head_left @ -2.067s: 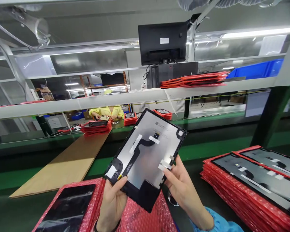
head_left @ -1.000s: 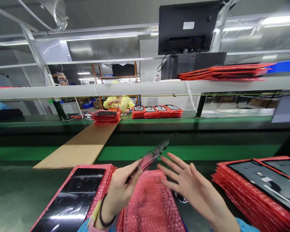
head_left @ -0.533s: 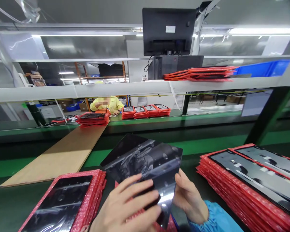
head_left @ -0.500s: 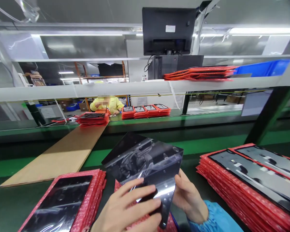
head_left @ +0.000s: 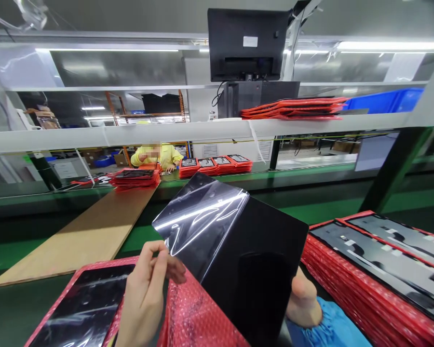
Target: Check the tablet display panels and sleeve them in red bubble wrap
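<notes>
A glossy black screen panel (head_left: pixel 264 260) is held up tilted over the bench. My right hand (head_left: pixel 304 299), in a blue sleeve, grips its right edge with the thumb in front; the other fingers are behind it. Clear plastic film (head_left: pixel 206 212) lies over the panel's upper left part and is lifted off the lower right part, with bright glare along its fold. Pinched at the film's lower left edge is my left hand (head_left: pixel 152 279), thumb and forefinger together. Under the panel are red bubble-wrap bags (head_left: pixel 198 313).
At left, another film-covered screen (head_left: pixel 90 299) rests on red bubble wrap. Stacked panels on red bags (head_left: pixel 376 260) stand at right. A brown board (head_left: pixel 83 231) spans toward a person in yellow (head_left: pixel 166 155). Overhead runs a white shelf (head_left: pixel 148 131) with a monitor (head_left: pixel 248 46).
My left hand has moved from lying across the panel to its left side, drawing the film up and leftward. The panel's lower right face is now bare, still in my right hand.
</notes>
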`<state>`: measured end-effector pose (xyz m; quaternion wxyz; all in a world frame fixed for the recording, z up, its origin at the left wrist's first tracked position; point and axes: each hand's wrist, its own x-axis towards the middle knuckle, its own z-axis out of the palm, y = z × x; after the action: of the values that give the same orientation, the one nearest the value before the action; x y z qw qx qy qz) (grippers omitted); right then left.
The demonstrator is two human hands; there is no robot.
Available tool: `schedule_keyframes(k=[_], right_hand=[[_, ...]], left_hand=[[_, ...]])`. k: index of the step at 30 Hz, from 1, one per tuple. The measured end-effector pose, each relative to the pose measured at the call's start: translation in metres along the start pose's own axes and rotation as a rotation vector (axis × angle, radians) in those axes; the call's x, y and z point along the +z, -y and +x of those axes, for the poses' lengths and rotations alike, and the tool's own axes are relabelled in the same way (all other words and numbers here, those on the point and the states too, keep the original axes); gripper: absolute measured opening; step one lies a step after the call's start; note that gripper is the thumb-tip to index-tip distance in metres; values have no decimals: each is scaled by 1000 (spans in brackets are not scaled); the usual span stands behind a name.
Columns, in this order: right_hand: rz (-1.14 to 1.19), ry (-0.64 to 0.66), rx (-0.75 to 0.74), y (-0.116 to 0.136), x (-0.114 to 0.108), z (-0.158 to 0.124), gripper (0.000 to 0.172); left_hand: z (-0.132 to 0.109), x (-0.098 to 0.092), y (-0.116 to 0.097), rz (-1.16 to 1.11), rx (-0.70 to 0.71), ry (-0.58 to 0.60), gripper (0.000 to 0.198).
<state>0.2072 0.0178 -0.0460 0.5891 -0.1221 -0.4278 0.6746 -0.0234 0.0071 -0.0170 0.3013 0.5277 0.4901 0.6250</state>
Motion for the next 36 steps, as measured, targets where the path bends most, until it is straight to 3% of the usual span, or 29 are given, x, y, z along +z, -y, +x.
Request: schedule_keyframes(k=[4, 9, 12, 15, 17, 23, 28, 33, 36], right_hand=[[32, -50, -18, -6, -3, -1, 39], [23, -127, 47, -10, 19, 6, 35], [-32, -124, 50, -13, 36, 5, 41], [-133, -1, 91, -19, 45, -1, 72], [-181, 15, 91, -23, 47, -5, 81], [-186, -26, 67, -26, 46, -8, 70], [-13, 121, 132, -20, 49, -12, 65], [-40, 236, 211, -12, 54, -16, 80], [-81, 265, 203, -8, 57, -15, 74]], left_hand=[[7, 5, 0, -509, -183, 11, 23], [2, 9, -5, -810, -219, -212, 8], [-2, 7, -11, -822, -144, -306, 9], [-7, 8, -16, -793, -7, -420, 8], [-10, 9, -19, -770, 63, -462, 7], [-9, 8, -17, -740, 86, -494, 6], [2, 0, -10, -746, 41, -442, 9], [8, -3, -8, -760, 22, -472, 8], [9, -2, -12, -759, -26, -492, 8]])
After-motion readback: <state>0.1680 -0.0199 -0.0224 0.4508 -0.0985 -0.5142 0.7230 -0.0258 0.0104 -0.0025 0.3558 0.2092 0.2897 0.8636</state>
